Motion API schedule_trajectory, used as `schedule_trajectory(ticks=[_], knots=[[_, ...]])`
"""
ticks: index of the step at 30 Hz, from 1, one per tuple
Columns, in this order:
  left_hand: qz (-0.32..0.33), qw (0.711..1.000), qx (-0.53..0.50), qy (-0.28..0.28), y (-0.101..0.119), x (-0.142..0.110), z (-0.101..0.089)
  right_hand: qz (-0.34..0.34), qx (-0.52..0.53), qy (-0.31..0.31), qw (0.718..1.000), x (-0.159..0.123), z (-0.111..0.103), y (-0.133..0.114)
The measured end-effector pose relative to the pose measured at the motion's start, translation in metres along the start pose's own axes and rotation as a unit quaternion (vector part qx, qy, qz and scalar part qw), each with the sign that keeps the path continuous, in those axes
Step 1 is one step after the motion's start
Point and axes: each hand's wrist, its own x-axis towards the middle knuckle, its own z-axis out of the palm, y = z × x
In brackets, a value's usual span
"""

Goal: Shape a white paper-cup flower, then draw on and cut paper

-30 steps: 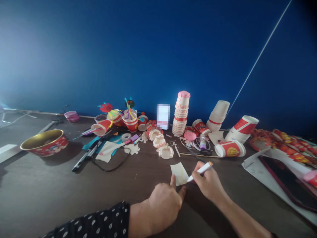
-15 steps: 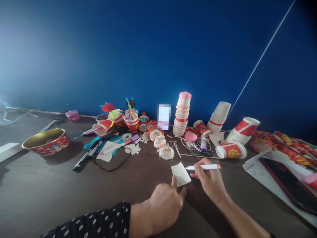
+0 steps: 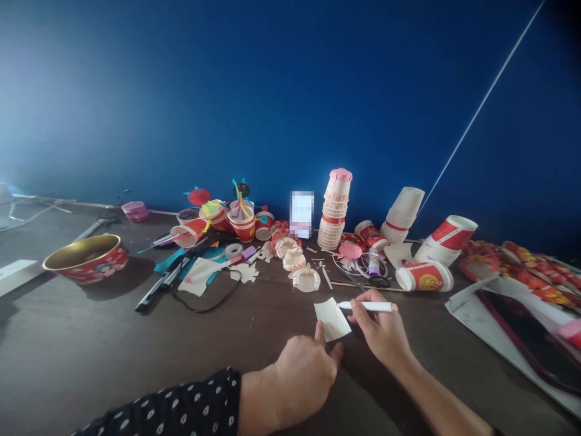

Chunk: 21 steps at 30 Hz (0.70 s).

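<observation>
Paper (image 3: 333, 318), pale, yellow-streaked, left hand (image 3: 305, 370) touching it, thumb and finger spread, right hand (image 3: 382, 334) gripping white marker (image 3: 374, 306)

The right hand (image 3: 384, 330) hid part of the white marker (image 3: 379, 307) right of center, and marks on the paper (image 3: 332, 318) were too faint to make out. Pixelation masked an upright panel (image 3: 302, 215) mid-frame. The right edge cropped a dark-screened phone (image 3: 521, 333) and a pink object (image 3: 572, 332); the bottom edge cut off the patterned sleeve (image 3: 181, 406) at lower left.
</observation>
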Motion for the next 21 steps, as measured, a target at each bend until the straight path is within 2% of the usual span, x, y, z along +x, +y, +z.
schedule_trajectory(ticks=[4,10,14,21], knots=[[0.005,1.0,-0.004,-0.005,0.0,0.0,-0.002,-0.031,-0.015,0.03,0.999,-0.002,0.002,-0.003],[-0.002,1.0,-0.012,-0.003,0.001,0.0,-0.003,-0.021,-0.009,-0.034,0.999,0.001,0.008,-0.002],[0.0,1.0,-0.017,-0.01,0.001,0.0,-0.004,-0.011,0.002,-0.04,0.999,0.004,0.011,0.002],[-0.006,1.0,-0.022,-0.011,0.001,0.0,-0.006,-0.036,-0.069,-0.036,0.996,0.005,0.012,0.004]])
